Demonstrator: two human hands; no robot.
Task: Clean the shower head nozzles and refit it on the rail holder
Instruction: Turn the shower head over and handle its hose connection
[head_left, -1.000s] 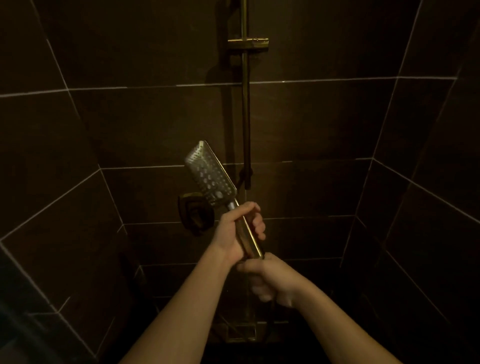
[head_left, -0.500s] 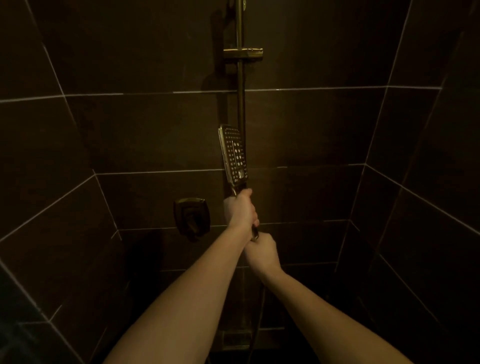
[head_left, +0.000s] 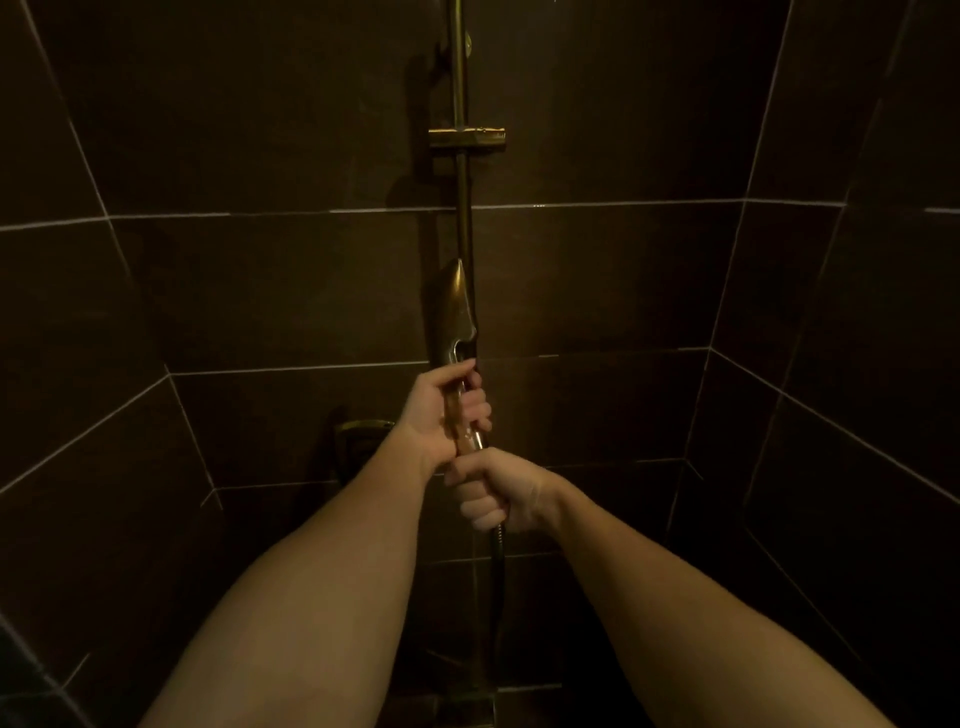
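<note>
A brass-coloured shower head (head_left: 456, 312) stands upright in front of the vertical rail (head_left: 461, 208), seen edge-on with its smooth back towards me; its nozzles are hidden. My left hand (head_left: 447, 410) is wrapped around the upper handle. Just below, my right hand (head_left: 493, 493) grips the handle's lower end where the dark hose (head_left: 497, 582) hangs down. The rail holder (head_left: 466, 138) sits on the rail well above the head, with nothing in it.
Dark tiled walls close in on three sides, with pale grout lines. A mixer valve handle (head_left: 358, 434) protrudes from the back wall, partly hidden behind my left wrist. The floor drain area lies low in the shadows.
The shower head has turned from showing its nozzle face to edge-on and moved in line with the rail. Both hands have kept their grip on the handle.
</note>
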